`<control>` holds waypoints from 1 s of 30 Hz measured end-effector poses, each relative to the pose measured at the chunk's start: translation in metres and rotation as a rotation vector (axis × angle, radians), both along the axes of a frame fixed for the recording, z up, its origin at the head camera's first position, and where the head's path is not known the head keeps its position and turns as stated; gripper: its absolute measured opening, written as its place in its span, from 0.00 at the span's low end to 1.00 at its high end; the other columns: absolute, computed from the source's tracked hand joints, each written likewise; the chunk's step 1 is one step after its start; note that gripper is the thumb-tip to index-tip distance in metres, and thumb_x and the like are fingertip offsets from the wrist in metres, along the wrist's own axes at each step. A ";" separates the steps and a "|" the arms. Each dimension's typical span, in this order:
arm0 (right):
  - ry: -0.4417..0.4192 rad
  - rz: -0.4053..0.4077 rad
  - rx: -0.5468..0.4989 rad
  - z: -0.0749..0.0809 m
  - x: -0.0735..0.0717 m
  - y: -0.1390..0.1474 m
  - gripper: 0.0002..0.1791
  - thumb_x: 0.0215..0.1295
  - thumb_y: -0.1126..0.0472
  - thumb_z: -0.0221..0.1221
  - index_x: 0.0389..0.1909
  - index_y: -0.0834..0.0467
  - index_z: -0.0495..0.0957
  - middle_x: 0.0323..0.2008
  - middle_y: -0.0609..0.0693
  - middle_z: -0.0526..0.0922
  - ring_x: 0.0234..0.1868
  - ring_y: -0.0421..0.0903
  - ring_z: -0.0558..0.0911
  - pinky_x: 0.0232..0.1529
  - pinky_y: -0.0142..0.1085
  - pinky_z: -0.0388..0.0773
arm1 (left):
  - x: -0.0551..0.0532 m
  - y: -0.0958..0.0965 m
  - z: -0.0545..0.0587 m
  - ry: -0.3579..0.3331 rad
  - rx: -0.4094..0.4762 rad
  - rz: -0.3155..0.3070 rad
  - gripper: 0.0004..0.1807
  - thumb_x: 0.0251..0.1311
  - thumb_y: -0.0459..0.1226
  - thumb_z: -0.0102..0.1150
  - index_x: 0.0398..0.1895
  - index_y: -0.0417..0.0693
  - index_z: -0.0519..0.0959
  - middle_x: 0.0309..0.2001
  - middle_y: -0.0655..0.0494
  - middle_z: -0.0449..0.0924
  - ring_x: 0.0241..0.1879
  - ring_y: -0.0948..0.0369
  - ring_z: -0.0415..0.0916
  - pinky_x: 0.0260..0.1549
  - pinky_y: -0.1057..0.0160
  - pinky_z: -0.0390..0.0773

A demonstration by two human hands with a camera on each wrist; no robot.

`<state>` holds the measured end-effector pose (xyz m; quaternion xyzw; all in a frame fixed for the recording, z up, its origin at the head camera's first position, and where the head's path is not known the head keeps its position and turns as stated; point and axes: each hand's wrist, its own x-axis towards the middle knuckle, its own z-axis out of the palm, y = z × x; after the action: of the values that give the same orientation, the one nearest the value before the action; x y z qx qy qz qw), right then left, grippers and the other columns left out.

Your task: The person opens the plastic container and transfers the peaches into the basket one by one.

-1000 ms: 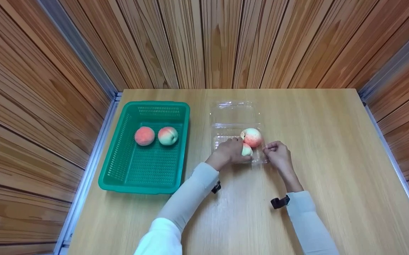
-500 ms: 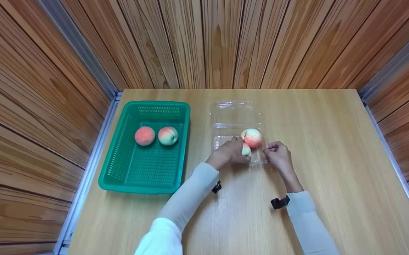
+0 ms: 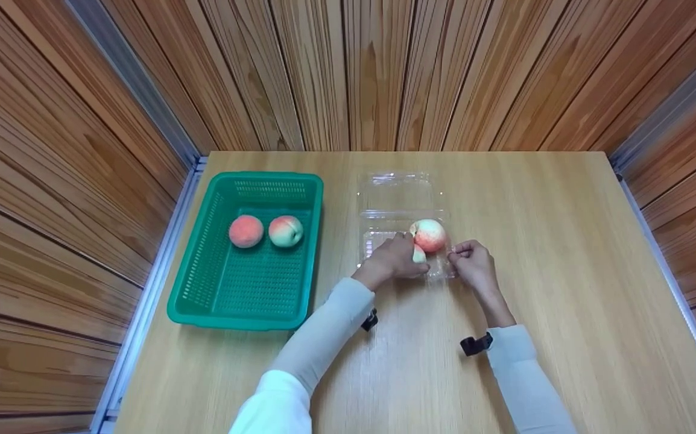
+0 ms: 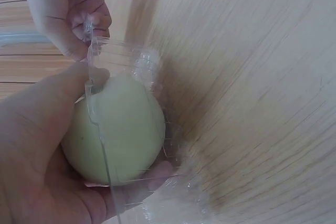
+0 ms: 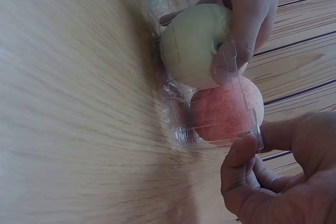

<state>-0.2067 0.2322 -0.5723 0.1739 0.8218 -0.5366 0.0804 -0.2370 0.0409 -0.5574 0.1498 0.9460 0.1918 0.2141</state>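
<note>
A clear plastic clamshell box (image 3: 401, 194) lies with its lid folded back on the table. In its near half my left hand (image 3: 393, 256) grips a pale peach (image 4: 118, 129), thumb on one side and fingers curled round the other. Seen from the right wrist, this peach (image 5: 194, 45) sits inside the clear wall. A second peach (image 3: 429, 235), red and cream, rests in the box at the right, close against the first. With thumb and forefinger my right hand (image 3: 473, 264) pinches the rim of the box at its near right corner, plainly seen in the right wrist view.
To the left stands a green plastic basket (image 3: 197, 283). Inside it lie a red peach (image 3: 246, 231) and a cream-and-red peach (image 3: 286, 231). Wood-panelled walls close off the back and sides of the wooden table (image 3: 565, 271).
My left hand and the pale peach have shifted very slightly, with less of the peach showing beside the hand. The right hand keeps its pinch on the box rim.
</note>
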 end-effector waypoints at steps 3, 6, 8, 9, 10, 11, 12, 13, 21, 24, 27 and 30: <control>0.000 0.002 0.006 0.000 0.000 0.000 0.09 0.71 0.67 0.61 0.47 0.67 0.75 0.31 0.47 0.78 0.26 0.36 0.79 0.24 0.27 0.78 | 0.000 -0.001 0.000 -0.003 0.024 0.012 0.41 0.62 0.54 0.71 0.72 0.43 0.71 0.59 0.48 0.78 0.46 0.56 0.78 0.50 0.59 0.83; 0.000 0.003 0.011 0.001 0.000 -0.001 0.09 0.71 0.67 0.61 0.48 0.67 0.75 0.31 0.48 0.79 0.26 0.37 0.79 0.24 0.28 0.78 | 0.000 -0.001 -0.001 0.005 0.034 0.015 0.40 0.61 0.53 0.72 0.71 0.44 0.72 0.58 0.48 0.77 0.45 0.56 0.77 0.49 0.59 0.83; 0.000 0.008 0.015 0.001 0.000 -0.001 0.10 0.72 0.67 0.61 0.49 0.68 0.75 0.32 0.48 0.79 0.27 0.38 0.79 0.25 0.28 0.78 | 0.000 -0.002 -0.001 0.011 0.036 0.013 0.39 0.60 0.53 0.73 0.71 0.45 0.73 0.58 0.48 0.77 0.45 0.56 0.77 0.48 0.59 0.83; -0.002 0.009 0.016 0.001 0.000 -0.001 0.10 0.72 0.67 0.61 0.49 0.68 0.75 0.33 0.49 0.79 0.27 0.38 0.79 0.25 0.28 0.78 | 0.000 -0.002 -0.001 0.012 0.036 0.013 0.39 0.60 0.53 0.73 0.70 0.45 0.73 0.58 0.49 0.77 0.44 0.56 0.77 0.47 0.60 0.83; -0.004 0.011 0.016 0.001 0.000 -0.001 0.11 0.72 0.67 0.61 0.49 0.68 0.75 0.33 0.49 0.79 0.27 0.38 0.79 0.25 0.28 0.78 | 0.000 -0.002 -0.001 0.011 0.037 0.014 0.39 0.60 0.53 0.73 0.70 0.45 0.73 0.58 0.49 0.77 0.44 0.56 0.77 0.46 0.60 0.83; -0.005 0.011 0.018 0.001 0.000 -0.001 0.10 0.72 0.66 0.61 0.49 0.67 0.75 0.33 0.49 0.79 0.27 0.38 0.79 0.25 0.28 0.78 | 0.001 -0.002 -0.001 0.010 0.038 0.015 0.39 0.60 0.53 0.74 0.70 0.45 0.73 0.58 0.49 0.76 0.44 0.56 0.77 0.45 0.60 0.83; -0.006 0.014 0.017 0.000 0.000 -0.001 0.11 0.72 0.66 0.61 0.49 0.68 0.75 0.33 0.49 0.79 0.27 0.38 0.79 0.25 0.28 0.78 | 0.001 -0.002 -0.001 0.007 0.039 0.014 0.39 0.60 0.52 0.74 0.71 0.46 0.72 0.59 0.49 0.76 0.44 0.56 0.77 0.45 0.60 0.83; -0.004 0.015 0.016 0.000 0.000 -0.001 0.11 0.72 0.66 0.61 0.50 0.68 0.75 0.33 0.49 0.79 0.27 0.38 0.79 0.25 0.28 0.79 | 0.001 -0.002 -0.001 0.006 0.040 0.011 0.40 0.60 0.52 0.74 0.71 0.46 0.72 0.59 0.48 0.76 0.44 0.56 0.77 0.45 0.60 0.83; 0.044 0.017 0.004 -0.003 -0.001 0.000 0.08 0.70 0.69 0.60 0.45 0.69 0.76 0.29 0.47 0.79 0.24 0.36 0.80 0.24 0.26 0.79 | -0.001 -0.003 -0.001 0.058 0.021 -0.046 0.33 0.60 0.51 0.72 0.63 0.44 0.75 0.53 0.48 0.80 0.41 0.56 0.78 0.42 0.59 0.83; 0.041 0.016 0.006 -0.003 -0.001 0.001 0.08 0.70 0.69 0.61 0.46 0.69 0.76 0.29 0.47 0.79 0.24 0.36 0.79 0.24 0.26 0.79 | -0.002 -0.004 -0.001 0.059 0.040 -0.051 0.30 0.60 0.50 0.72 0.59 0.44 0.75 0.46 0.50 0.82 0.37 0.57 0.76 0.37 0.61 0.80; 0.036 0.013 0.003 -0.002 0.000 0.001 0.08 0.70 0.69 0.61 0.46 0.69 0.76 0.29 0.47 0.79 0.25 0.36 0.79 0.24 0.26 0.79 | -0.002 -0.004 -0.001 0.058 0.060 -0.051 0.31 0.60 0.50 0.73 0.59 0.44 0.75 0.45 0.51 0.84 0.38 0.57 0.77 0.38 0.61 0.80; 0.030 0.008 0.001 -0.002 0.000 0.000 0.09 0.70 0.69 0.61 0.47 0.69 0.76 0.30 0.47 0.79 0.25 0.36 0.80 0.24 0.27 0.79 | -0.002 -0.004 0.000 0.049 0.062 -0.050 0.34 0.60 0.50 0.73 0.63 0.42 0.73 0.49 0.49 0.84 0.43 0.55 0.79 0.45 0.59 0.83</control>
<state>-0.2070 0.2323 -0.5741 0.1627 0.8238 -0.5385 0.0703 -0.2387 0.0368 -0.5572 0.1845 0.9405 0.2121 0.1908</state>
